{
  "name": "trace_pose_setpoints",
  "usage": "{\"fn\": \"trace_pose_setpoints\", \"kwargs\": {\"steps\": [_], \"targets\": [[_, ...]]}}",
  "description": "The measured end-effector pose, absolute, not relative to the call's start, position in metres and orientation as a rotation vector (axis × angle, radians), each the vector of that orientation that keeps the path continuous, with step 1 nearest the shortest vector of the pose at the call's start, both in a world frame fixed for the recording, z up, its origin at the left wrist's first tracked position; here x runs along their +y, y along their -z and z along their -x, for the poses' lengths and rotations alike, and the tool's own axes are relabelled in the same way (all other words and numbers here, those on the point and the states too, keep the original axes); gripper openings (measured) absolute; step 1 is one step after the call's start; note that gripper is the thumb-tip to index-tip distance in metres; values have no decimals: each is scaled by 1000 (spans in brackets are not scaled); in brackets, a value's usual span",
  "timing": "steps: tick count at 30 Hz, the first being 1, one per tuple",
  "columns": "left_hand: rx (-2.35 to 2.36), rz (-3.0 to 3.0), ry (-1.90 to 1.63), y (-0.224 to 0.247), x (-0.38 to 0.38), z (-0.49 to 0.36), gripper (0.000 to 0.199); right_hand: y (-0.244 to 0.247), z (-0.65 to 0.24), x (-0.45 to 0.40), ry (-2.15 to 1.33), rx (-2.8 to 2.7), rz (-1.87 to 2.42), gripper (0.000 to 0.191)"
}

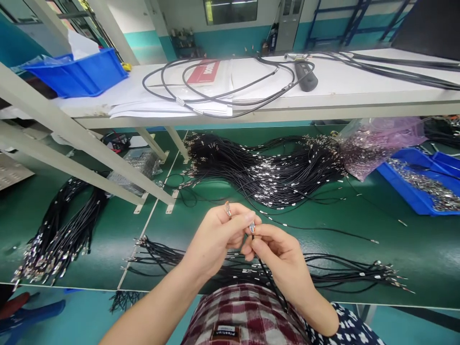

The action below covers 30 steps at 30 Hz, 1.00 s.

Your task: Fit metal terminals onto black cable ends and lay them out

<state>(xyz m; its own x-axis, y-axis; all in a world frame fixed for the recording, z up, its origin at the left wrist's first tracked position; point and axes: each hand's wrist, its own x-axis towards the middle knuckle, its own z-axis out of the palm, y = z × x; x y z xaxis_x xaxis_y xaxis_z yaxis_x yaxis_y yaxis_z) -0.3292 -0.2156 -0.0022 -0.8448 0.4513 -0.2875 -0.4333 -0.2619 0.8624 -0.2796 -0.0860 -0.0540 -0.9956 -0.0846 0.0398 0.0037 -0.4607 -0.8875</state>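
My left hand (223, 227) is closed, its thumb and fingertips pinched at a small metal connector (252, 227). Another small metal piece (227, 209) shows at its curled forefinger. Touching the left fingertips, my right hand (278, 249) pinches a black cable (266, 270) just below the connector, and the cable hangs down toward the checked shirt. Under and beside both hands lies a row of black cables (341, 272) along the table's front edge. A large pile of black cables (266, 172) with white tags is behind them.
A blue bin of metal parts (427, 187) and a pink plastic bag (381, 143) are at the right. A white shelf (341, 98) with looped cables spans the back. Slanting beams (82, 139) and another cable bundle (64, 230) stand left.
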Motion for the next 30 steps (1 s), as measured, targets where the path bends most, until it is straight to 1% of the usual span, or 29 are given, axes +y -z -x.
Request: {"fn": "trace_pose_setpoints", "kwargs": {"steps": [5, 12, 15, 19, 23, 25, 27, 30], "targets": [[1463, 29, -2111, 3, -214, 329, 21, 57, 278, -90, 2674, 1567, 54, 11], [1479, 17, -2094, 6, -212, 329, 22, 62, 276, -93, 2712, 1468, 67, 12], [1591, -27, -2091, 8, -213, 327, 22, 61, 278, -92, 2718, 1481, 49, 11], [1838, -88, -2091, 13, -211, 323, 17, 59, 280, -92, 2711, 1537, 26, 10], [1830, -110, -2082, 17, -208, 321, 14, 57, 280, -92, 2659, 1621, 15, 10], [1850, -121, -2060, 16, -216, 324, 14, 56, 281, -81, 2606, 1711, -8, 11], [1939, -80, -2078, 11, -235, 329, 17, 52, 283, -53, 2578, 1864, -129, 12], [2043, 55, -2227, -2, -291, 341, 23, 48, 284, 25, 2652, 2098, -576, 14]]}}
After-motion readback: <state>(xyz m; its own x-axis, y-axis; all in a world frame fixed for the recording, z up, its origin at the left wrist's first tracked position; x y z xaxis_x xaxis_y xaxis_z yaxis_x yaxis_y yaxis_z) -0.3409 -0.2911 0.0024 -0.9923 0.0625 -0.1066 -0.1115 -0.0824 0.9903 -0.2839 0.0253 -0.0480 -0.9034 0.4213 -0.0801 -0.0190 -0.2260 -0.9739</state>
